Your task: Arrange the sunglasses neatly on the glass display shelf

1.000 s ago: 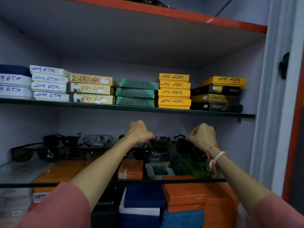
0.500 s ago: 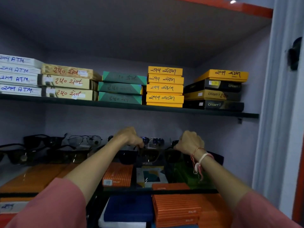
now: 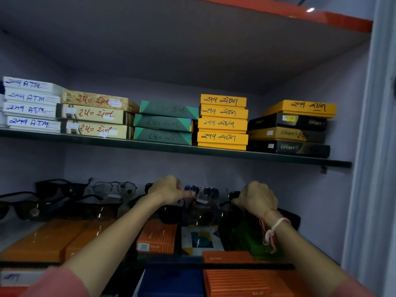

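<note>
Sunglasses [image 3: 201, 211] with dark lenses were seen at the middle of the glass display shelf [image 3: 246, 266], between two curled hands. The left hand [image 3: 169, 189] was closed on the frame's left end, the right hand [image 3: 257, 199] on its right end. More dark sunglasses [image 3: 23, 207] were lined up farther left. Labelled boxes [image 3: 222, 123] were stacked on the upper shelf [image 3: 171, 147].

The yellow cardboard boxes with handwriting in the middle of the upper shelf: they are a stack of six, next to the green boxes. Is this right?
Not quite. The head view shows the yellow cardboard boxes as a stack of four, not six. They do stand next to the green boxes on the upper shelf.
</note>
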`<state>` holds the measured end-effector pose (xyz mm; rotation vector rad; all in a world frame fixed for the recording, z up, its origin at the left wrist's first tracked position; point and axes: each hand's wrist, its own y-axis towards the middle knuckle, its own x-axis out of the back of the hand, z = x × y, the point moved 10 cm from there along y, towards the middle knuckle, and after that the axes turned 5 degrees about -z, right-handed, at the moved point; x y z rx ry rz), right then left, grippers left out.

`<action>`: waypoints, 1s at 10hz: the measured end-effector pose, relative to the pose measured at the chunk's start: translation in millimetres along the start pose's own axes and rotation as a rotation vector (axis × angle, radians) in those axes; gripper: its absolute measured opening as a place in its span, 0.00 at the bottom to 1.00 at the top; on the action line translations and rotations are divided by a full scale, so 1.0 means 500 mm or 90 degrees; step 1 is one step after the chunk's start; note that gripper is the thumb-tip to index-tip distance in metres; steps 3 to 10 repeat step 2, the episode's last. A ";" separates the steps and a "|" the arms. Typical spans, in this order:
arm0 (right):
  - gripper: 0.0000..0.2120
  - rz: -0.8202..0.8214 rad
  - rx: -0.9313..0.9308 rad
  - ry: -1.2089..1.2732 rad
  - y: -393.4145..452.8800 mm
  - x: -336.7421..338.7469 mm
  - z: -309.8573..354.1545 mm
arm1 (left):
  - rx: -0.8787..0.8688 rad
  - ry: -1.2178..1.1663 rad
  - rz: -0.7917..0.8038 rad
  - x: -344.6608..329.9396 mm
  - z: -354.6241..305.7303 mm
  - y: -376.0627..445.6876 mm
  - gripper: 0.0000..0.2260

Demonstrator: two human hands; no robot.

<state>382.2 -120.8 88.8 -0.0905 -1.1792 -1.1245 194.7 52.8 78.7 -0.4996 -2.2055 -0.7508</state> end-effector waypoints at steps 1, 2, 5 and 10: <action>0.10 -0.036 0.055 0.092 -0.052 0.046 0.019 | -0.118 -0.081 -0.080 0.081 -0.022 -0.092 0.14; 0.12 -0.050 0.085 0.179 -0.131 0.105 0.027 | -0.272 -0.129 -0.108 0.148 -0.040 -0.223 0.13; 0.12 -0.050 0.085 0.179 -0.131 0.105 0.027 | -0.272 -0.129 -0.108 0.148 -0.040 -0.223 0.13; 0.12 -0.050 0.085 0.179 -0.131 0.105 0.027 | -0.272 -0.129 -0.108 0.148 -0.040 -0.223 0.13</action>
